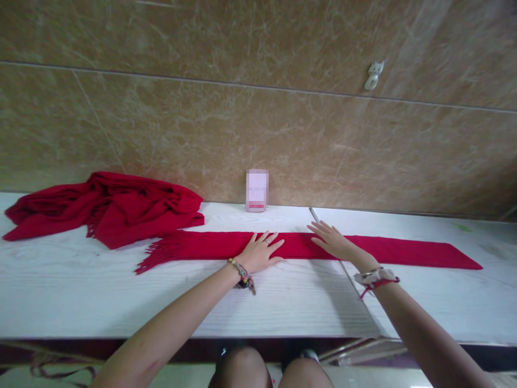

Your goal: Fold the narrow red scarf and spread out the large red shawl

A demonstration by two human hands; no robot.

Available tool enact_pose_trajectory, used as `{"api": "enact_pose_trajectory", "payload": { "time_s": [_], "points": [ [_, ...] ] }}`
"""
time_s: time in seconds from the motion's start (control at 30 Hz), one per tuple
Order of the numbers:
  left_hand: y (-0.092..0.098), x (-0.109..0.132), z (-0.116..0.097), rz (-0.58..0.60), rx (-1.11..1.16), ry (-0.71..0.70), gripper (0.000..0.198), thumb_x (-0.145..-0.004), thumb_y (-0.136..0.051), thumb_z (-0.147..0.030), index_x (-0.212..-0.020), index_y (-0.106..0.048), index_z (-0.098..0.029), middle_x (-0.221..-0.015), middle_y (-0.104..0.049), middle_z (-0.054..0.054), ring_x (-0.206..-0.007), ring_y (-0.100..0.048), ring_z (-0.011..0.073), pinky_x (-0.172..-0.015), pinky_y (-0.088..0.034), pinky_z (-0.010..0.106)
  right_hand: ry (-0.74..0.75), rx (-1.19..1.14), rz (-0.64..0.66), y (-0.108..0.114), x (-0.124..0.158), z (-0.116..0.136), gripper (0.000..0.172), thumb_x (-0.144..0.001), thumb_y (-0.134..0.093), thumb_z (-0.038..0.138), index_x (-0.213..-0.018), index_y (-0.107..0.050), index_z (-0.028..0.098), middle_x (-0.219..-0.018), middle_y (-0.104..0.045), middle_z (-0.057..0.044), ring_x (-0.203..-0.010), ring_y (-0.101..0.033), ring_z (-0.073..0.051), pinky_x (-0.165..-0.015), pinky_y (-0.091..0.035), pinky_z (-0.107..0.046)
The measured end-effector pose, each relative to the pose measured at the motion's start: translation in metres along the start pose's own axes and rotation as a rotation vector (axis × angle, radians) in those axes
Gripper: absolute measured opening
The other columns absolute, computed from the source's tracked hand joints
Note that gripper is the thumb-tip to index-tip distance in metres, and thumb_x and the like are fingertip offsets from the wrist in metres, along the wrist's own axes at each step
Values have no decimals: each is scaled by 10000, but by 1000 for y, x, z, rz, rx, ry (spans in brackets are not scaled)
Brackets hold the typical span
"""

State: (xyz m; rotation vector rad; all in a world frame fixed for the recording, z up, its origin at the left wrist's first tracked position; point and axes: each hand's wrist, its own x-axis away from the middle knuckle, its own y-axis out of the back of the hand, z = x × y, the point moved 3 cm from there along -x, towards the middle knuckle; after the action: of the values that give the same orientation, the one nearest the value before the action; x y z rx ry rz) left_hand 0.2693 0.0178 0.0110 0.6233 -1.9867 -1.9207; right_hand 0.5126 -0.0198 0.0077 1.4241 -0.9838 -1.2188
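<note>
At the left of the white wood-grain worktop (100,302), a crumpled red scarf (149,210) lies heaped against the marbled wall tiles (226,134). Just beside it begins the fringed end of a second red scarf (214,245), which stretches in a long, narrow strip across the worktop to a slanted tip at the far right. Whether the two scarves touch near the fringe is hard to tell.

The person's left hand (258,254), wearing a beaded bracelet (242,274), lies over the strip with its fingers spread and grasping nothing. Behind it a pale pink packet (257,188) with a red band stands at the wall; it is pixelated, so no brand or wording can be read. Further right, the right hand (333,242) is also splayed and free of any grip, over the strip near the worktop's seam. The step in hand appears to be smoothing the strip flat; lifting it next would call for the fingers to curl under an edge and pinch all the layers together. A white cat-shaped ornament (374,75) on the wall shows no legible lettering.
</note>
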Motion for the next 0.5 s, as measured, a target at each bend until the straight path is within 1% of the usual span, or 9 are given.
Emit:
{"api": "enact_pose_trajectory", "payload": {
  "time_s": [0.07, 0.13, 0.23, 0.33, 0.5],
  "points": [
    [2, 13, 10, -3, -30, -1, 521, -898, -295, -496, -1351, -318, -240, -1432, -300, 81, -1316, -229, 245, -1029, -219, 489, 53, -85, 1, -3, -15, 27, 464, -901, -299, 428, -1321, -390, 252, -1381, -388, -104, -1292, -284, -282, -971, -331, -545],
    [5, 30, 26, 10, -61, 35, 506, -901, -305, -478, -1352, -314, -249, -1434, -298, 75, -1317, -230, 232, -1033, -222, 460, 117, -138, 16, -7, -28, 52, 466, -903, -295, 436, -1326, -382, 260, -1387, -380, -96, -1299, -271, -271, -992, -303, -541],
    [10, 58, 56, 40, -104, 118, 511, -899, -320, -467, -1358, -305, -244, -1438, -288, 77, -1313, -241, 230, -1032, -237, 418, 198, -171, 57, -11, -38, 77, 474, -903, -298, 441, -1328, -383, 250, -1385, -383, -97, -1297, -278, -266, -1009, -276, -538],
    [14, 88, 87, 52, -143, 184, 515, -899, -319, -458, -1363, -301, -233, -1439, -284, 83, -1307, -259, 230, -1029, -250, 404, 220, -183, 81, -15, -38, 86, 488, -912, -266, 433, -1336, -374, 218, -1372, -399, -106, -1277, -324, -256, -1014, -276, -528],
    [16, 132, 130, 33, -207, 268, 559, -887, -301, -487, -1353, -328, -180, -1415, -327, 107, -1288, -301, 232, -1023, -277, 394, 203, -190, 63, -18, -34, 84, 486, -909, -281, 415, -1331, -386, 196, -1348, -433, -108, -1241, -386, -241, -1012, -305, -484]
  ]
}}
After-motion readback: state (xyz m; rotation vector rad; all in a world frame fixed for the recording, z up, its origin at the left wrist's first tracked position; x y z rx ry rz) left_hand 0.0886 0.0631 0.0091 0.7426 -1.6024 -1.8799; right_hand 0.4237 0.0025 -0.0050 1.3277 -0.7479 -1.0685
